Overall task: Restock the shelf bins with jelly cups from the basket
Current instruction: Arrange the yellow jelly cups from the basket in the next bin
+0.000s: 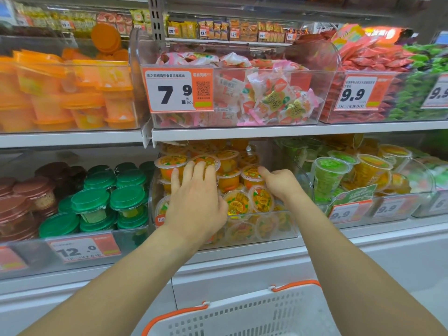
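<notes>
Orange jelly cups (237,202) with foil lids fill a clear shelf bin (286,229) on the lower shelf. My left hand (196,202) lies flat on the pile, fingers straight and spread over the upper cups, thumb beside a cup at the front. My right hand (278,183) is inside the bin at the right, its thumb touching a cup (252,177). Its other fingers are hidden behind the back of the hand. The white basket (266,316) with orange handles is below, at the bottom edge; its contents are out of sight.
Green-lidded tubs (97,204) and brown tubs (24,200) fill the bin to the left. Green and yellow jelly cups (339,175) stand in the bin to the right. The shelf above (266,132) overhangs the bin and carries candy bins with price tags.
</notes>
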The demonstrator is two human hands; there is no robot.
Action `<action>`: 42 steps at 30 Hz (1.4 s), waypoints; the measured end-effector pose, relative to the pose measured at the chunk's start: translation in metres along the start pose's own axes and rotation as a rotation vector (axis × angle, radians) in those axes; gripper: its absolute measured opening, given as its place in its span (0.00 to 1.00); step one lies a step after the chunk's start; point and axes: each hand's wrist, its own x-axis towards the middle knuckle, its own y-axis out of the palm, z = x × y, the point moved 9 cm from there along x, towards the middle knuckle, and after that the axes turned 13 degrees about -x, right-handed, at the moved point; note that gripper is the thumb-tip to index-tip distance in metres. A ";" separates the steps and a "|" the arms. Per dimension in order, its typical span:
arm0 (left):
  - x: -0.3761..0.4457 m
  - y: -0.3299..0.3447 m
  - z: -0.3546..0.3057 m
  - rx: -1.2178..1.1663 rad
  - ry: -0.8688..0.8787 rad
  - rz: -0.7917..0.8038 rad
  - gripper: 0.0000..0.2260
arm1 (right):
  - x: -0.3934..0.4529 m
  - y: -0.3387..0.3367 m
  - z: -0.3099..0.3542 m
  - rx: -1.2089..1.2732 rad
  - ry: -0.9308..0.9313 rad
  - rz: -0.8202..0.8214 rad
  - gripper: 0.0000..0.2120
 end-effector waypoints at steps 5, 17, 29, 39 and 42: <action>-0.012 -0.013 -0.026 -0.112 0.180 -0.155 0.18 | -0.011 -0.006 0.010 -0.208 -0.074 0.004 0.33; -0.003 0.045 -0.045 -0.067 0.135 0.198 0.20 | -0.037 -0.012 0.002 -0.410 -0.088 0.236 0.13; 0.012 0.077 -0.049 -0.177 0.099 0.360 0.20 | -0.039 -0.032 -0.004 -0.183 -0.113 0.261 0.06; 0.017 0.087 -0.058 -0.045 0.210 0.364 0.26 | -0.037 -0.032 -0.004 -0.496 -0.057 0.312 0.12; 0.019 0.087 -0.056 -0.047 0.206 0.375 0.26 | -0.037 -0.032 0.003 -0.872 -0.068 0.244 0.12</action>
